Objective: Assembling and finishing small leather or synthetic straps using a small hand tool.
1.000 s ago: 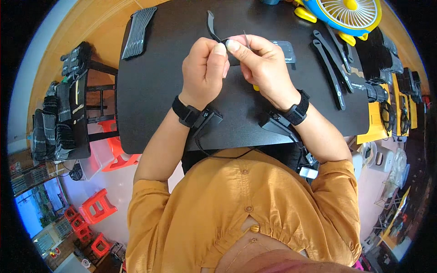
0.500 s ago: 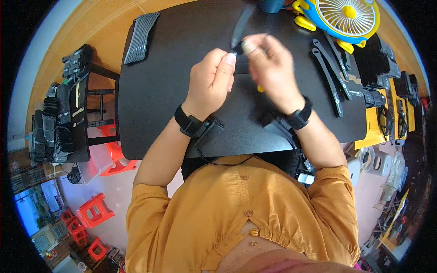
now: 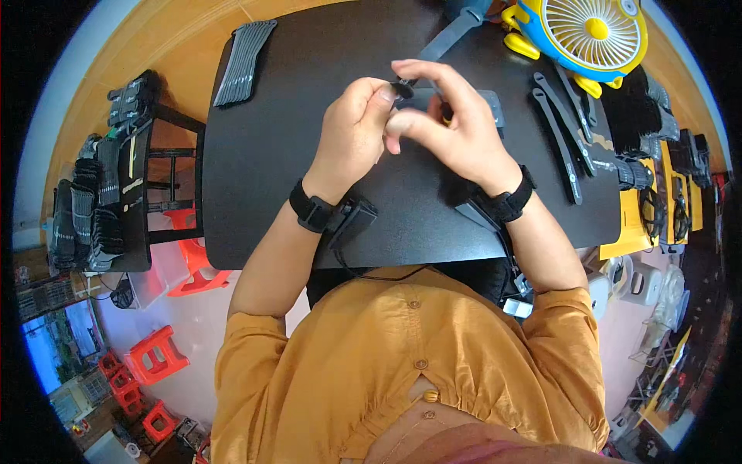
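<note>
A black flat strap (image 3: 452,35) with a rounded, slotted far end reaches up and right from my hands over the far part of the table. My left hand (image 3: 352,131) is closed, its thumb and forefinger pinching the strap's near end, where a small dark rounded piece shows. Around that end curves my right hand (image 3: 464,131), forefinger and thumb spread apart in a C shape. Its forefinger lies by the strap and its thumb comes close to my left fingers. Partly hidden behind my right hand is a dark grey flat tray-like thing (image 3: 493,108).
Several similar straps (image 3: 558,143) lie at the right of the dark table (image 3: 270,178), and a neat stack of straps (image 3: 243,66) at the far left. A blue and yellow fan (image 3: 591,35) stands far right beside a dark blue cup (image 3: 464,9). More straps (image 3: 85,201) pile up on the left.
The strap has swung to lean further right. My right thumb and forefinger have parted from their pinch near its end, and the right hand has opened wider.
</note>
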`<action>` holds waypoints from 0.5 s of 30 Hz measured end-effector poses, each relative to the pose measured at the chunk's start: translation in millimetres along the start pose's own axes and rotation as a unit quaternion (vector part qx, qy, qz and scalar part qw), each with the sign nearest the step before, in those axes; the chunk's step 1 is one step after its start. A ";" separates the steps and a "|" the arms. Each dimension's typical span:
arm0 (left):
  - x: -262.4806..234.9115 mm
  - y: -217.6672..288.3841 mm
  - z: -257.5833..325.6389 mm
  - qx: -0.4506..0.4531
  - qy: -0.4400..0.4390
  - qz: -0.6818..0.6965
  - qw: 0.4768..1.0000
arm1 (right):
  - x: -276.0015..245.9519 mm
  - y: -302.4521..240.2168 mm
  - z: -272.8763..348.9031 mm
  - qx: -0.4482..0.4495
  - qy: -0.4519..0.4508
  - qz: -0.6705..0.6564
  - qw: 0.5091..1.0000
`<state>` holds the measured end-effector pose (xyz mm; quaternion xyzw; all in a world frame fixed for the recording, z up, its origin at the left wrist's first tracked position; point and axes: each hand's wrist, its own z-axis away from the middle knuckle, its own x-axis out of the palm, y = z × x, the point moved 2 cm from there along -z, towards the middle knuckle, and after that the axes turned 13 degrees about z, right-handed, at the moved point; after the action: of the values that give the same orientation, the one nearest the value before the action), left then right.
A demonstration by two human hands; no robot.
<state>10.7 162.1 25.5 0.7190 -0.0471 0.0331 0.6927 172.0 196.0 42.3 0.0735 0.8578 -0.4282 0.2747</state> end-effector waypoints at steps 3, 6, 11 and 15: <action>6.5 4.1 4.7 0.010 -0.044 0.143 0.989 | 2.1 4.5 -4.1 -0.050 0.015 0.074 0.996; 11.5 6.5 6.9 0.012 -0.062 0.131 0.989 | 1.8 10.5 -3.0 0.005 0.088 -0.071 0.994; 10.0 3.1 10.2 0.037 -0.138 0.037 0.989 | -45.3 29.4 -15.5 0.162 0.156 -0.201 0.953; 9.0 -4.2 4.6 -0.106 -0.183 0.063 0.975 | -14.4 13.2 -10.9 0.161 0.050 -0.186 0.968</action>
<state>20.1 157.5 22.2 0.6310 -0.2212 -0.0603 0.7412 184.3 214.2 46.1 -0.0226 0.7890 -0.5997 0.1318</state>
